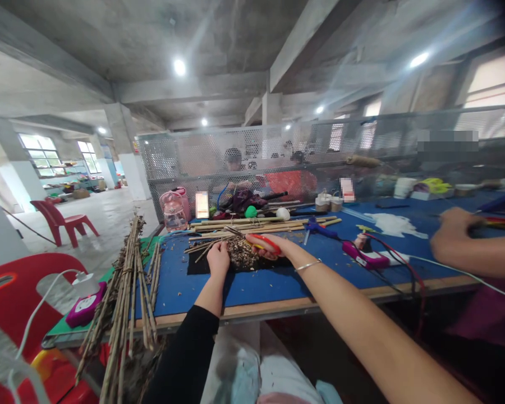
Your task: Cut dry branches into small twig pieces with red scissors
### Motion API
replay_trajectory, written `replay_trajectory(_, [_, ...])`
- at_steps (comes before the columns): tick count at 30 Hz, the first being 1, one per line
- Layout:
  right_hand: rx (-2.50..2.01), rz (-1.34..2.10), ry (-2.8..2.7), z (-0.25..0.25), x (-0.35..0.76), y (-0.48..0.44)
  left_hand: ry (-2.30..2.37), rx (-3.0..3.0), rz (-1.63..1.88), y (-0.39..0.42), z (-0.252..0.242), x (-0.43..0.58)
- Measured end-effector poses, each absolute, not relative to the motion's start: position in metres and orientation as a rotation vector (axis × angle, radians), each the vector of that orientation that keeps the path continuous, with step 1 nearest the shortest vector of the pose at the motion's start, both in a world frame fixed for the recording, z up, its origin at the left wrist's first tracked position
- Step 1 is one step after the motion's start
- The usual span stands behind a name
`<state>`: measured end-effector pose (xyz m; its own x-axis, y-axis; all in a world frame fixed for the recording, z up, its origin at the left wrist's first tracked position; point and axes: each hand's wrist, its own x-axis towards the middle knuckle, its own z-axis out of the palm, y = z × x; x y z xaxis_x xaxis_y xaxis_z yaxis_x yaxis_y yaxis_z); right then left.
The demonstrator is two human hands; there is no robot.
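Observation:
My right hand [271, 247] grips a pair of scissors [264, 242] with red-orange and yellow handles. Their dark blades point left, just above my left hand [219, 258]. The fingers of that left hand are pinched together beside some thin sticks [201, 251]; what lies between them is too small to make out. Under and between both hands is a heap of small cut wood pieces [242, 255] on a black mat [197, 266]. Longer bamboo-like sticks [273, 225] lie just behind the heap on the blue table [177, 292].
A bundle of long twigs [128, 280] leans over the table's left end, near a purple power strip [86, 303]. On the right are a blue glue gun [317, 227], another purple power strip [364, 257] with cables, and a co-worker's arm [475, 252]. A mesh screen [219, 146] stands behind.

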<state>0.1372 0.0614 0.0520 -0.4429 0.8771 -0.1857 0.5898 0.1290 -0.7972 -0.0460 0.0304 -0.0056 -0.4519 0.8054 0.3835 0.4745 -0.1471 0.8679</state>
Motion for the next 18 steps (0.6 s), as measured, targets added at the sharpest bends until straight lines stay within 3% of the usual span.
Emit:
replay_trajectory(6, [-1.128, 2.142, -1.786, 0.054, 0.149, 0.060, 1.748, 1.262, 1.643, 0.039, -0.015, -0.046])
replay_trajectory(12, [-0.870, 2.268, -1.559, 0.053, 0.153, 0.049, 1.629, 1.173, 1.664, 0.037, -0.014, -0.044])
replay_trajectory(18, [-0.956, 2.205, -1.594, 0.055, 0.154, 0.035, 1.099, 0.931, 1.687, 0.033, -0.003, -0.033])
